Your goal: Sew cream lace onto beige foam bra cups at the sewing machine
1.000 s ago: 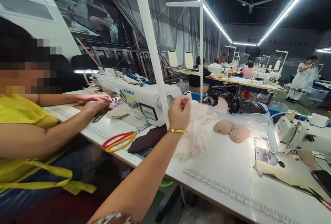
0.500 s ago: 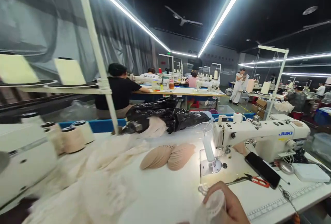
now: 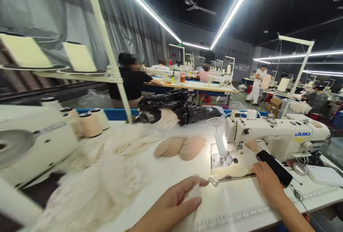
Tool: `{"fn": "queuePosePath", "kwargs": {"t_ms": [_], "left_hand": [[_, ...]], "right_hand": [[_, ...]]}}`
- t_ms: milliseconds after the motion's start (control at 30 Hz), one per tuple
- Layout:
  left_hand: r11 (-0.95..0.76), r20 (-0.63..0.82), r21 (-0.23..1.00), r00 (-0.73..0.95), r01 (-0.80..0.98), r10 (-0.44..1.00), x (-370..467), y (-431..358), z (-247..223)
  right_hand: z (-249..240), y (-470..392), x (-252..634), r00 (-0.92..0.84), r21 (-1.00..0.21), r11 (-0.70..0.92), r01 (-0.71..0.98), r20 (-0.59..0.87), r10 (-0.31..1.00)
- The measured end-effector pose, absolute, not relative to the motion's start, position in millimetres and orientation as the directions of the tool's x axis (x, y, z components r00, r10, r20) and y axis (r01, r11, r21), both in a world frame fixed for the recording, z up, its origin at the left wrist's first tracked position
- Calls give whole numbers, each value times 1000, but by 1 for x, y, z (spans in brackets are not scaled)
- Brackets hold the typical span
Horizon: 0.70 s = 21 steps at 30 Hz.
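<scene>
My left hand (image 3: pixel 178 201) pinches a thin white piece of fabric (image 3: pixel 196 192) between thumb and fingers, in front of the sewing machine (image 3: pixel 270 135). Its forefinger points at a small pale bunched item (image 3: pixel 213 180) by the table's machine plate. Farther right, my right hand (image 3: pixel 268 183) rests low on the table with curled fingers, over the orange-handled scissors, which it almost wholly covers. Beside that hand lies a black phone (image 3: pixel 276 169). Two fanned stacks of beige cup-shaped pieces (image 3: pixel 180 148) lie left of the lit needle area.
Loose cream lace fabric (image 3: pixel 107 175) covers the table's left side. Thread cones (image 3: pixel 91 125) and a second machine (image 3: pixel 32 146) stand there. A clear ruler (image 3: pixel 235 216) runs along the front edge. Black plastic bags (image 3: pixel 184 109) lie behind; co-workers sit beyond.
The white fabric, held in my right hand before, is now in my left hand. My right hand has moved right onto the scissors. The view has tilted and shifted slightly.
</scene>
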<state>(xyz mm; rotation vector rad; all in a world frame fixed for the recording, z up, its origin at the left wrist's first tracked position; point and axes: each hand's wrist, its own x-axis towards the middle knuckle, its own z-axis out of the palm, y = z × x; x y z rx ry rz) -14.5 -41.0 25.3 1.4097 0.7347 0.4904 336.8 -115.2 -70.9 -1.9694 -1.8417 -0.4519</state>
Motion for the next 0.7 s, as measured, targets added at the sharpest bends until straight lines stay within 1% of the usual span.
{"fn": "queuePosePath", "kwargs": {"t_ms": [33, 100, 233, 300, 333, 367, 433, 467, 500, 533, 567, 600, 633, 700], "left_hand": [[124, -183, 983, 729, 134, 659, -11, -42, 29], [116, -188, 982, 755, 147, 629, -7, -42, 33], [127, -202, 979, 758, 158, 620, -7, -39, 31], [150, -207, 978, 773, 145, 599, -6, -38, 27], [158, -201, 978, 786, 133, 585, -4, -38, 24], [165, -193, 979, 799, 119, 569, -2, -38, 22], [189, -182, 978, 820, 92, 543, 5, -39, 17], [210, -180, 975, 830, 78, 528, 8, -39, 15], [236, -179, 970, 840, 63, 512, 11, -40, 13], [262, -177, 964, 849, 48, 498, 14, -40, 12], [280, -173, 960, 856, 35, 487, 16, -41, 11], [280, -165, 959, 860, 27, 483, 18, -42, 11], [260, -154, 965, 861, 26, 485, 20, -43, 11], [161, -112, 986, 857, 35, 503, 23, -44, 11]], "right_hand": [[-70, -117, 339, 76, -67, -49, 997, 496, 865], [-68, -124, 348, 73, -40, -61, 997, 492, 868], [-73, -142, 368, -2, 60, -26, 998, 423, 906], [-75, -148, 366, 16, 38, -37, 999, 436, 900], [-74, -150, 361, 55, -13, -55, 998, 455, 889], [-71, -150, 353, 104, -94, -68, 993, 458, 883], [-61, -150, 329, 175, -302, -51, 952, 400, 899], [-54, -149, 313, 156, -396, -11, 918, 335, 929], [-47, -147, 297, 103, -437, 50, 898, 318, 942], [-41, -145, 281, 42, -422, 115, 899, 344, 938], [-36, -142, 266, -36, -364, 193, 911, 396, 918], [-33, -138, 251, -87, -279, 242, 929, 472, 877], [-30, -133, 238, -122, -194, 262, 945, 535, 836], [-27, -123, 216, -196, -52, 288, 956, 615, 764]]}}
